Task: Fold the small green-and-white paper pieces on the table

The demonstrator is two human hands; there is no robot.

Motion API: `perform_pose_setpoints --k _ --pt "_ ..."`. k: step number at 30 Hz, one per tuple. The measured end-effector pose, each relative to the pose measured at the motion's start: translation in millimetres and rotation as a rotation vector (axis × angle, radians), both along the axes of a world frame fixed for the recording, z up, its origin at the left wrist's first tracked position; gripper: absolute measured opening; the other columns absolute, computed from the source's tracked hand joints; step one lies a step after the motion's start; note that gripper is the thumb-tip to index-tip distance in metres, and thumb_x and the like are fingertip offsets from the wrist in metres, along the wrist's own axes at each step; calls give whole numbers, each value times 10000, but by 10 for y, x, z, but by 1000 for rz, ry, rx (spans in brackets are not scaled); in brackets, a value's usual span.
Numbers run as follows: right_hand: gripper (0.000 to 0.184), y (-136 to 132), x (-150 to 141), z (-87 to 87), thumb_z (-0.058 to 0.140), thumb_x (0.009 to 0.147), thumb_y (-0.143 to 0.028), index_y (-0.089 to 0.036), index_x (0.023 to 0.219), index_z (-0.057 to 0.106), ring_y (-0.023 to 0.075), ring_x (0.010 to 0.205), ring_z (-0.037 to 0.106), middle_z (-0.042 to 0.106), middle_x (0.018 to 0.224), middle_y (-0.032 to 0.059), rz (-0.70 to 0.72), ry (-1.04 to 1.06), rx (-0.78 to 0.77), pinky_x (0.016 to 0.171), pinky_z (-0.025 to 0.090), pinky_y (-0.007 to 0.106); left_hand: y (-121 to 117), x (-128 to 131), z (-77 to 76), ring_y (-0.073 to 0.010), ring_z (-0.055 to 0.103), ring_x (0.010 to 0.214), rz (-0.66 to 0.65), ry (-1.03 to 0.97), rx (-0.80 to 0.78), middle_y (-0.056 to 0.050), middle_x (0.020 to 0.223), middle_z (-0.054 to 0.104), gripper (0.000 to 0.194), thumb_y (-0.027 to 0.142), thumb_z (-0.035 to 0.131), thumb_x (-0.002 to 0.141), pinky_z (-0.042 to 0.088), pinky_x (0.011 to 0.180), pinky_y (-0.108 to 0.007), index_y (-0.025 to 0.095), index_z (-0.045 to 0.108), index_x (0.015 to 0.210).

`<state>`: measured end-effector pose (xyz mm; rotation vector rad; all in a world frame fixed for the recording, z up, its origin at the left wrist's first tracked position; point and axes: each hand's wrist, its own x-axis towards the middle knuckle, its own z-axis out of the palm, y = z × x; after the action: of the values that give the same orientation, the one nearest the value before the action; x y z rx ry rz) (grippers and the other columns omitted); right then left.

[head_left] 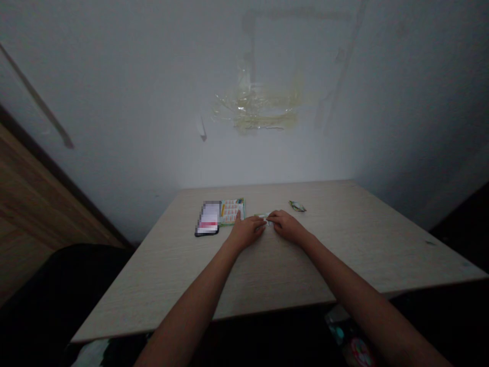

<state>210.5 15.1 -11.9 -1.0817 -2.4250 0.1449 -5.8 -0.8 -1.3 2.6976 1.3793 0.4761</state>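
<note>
Near the middle of the table, a small white-and-green piece of paper point(263, 216) lies under my fingertips, partly hidden by them. My left hand point(247, 232) has its fingers curled against the paper's left part, while one finger points up over the edge of a printed leaflet. My right hand point(286, 224) presses closed fingers on the paper's right part, the fingertips of both hands almost meeting. Left of my left hand lies the printed leaflet point(229, 208), with rows of small pictures. A small folded green-and-white paper piece point(297, 206) rests beyond my right hand.
A phone point(208, 218) with a lit, blurred screen overlaps the leaflet's left side. The pale wooden table point(183, 275) meets a wall point(153, 102) with old tape on it. A dark covered shape point(64, 285) stands at the left, and colourful items point(359, 349) show below the front edge.
</note>
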Motion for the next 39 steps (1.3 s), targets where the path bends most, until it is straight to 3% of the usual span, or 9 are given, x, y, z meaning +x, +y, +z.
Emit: perform_pose_setpoints --k 18,39 --pt "330 -2 33 -49 554 841 -131 -208 1103 740 212 1092 628 717 1159 75 -47 38 25 998 475 381 33 -9 -61 -219 555 1259 -6 -7 31 -21 1336 644 341 415 408 989 -27 1170 -631 355 631 1240" --pt "374 -22 34 -38 523 860 -131 -226 1168 711 218 1111 625 714 1188 50 -15 16 53 1009 472 392 31 1 -65 -215 543 1269 -17 -29 35 -17 1346 637 328 392 421 988 -32 1169 -638 353 615 1250"
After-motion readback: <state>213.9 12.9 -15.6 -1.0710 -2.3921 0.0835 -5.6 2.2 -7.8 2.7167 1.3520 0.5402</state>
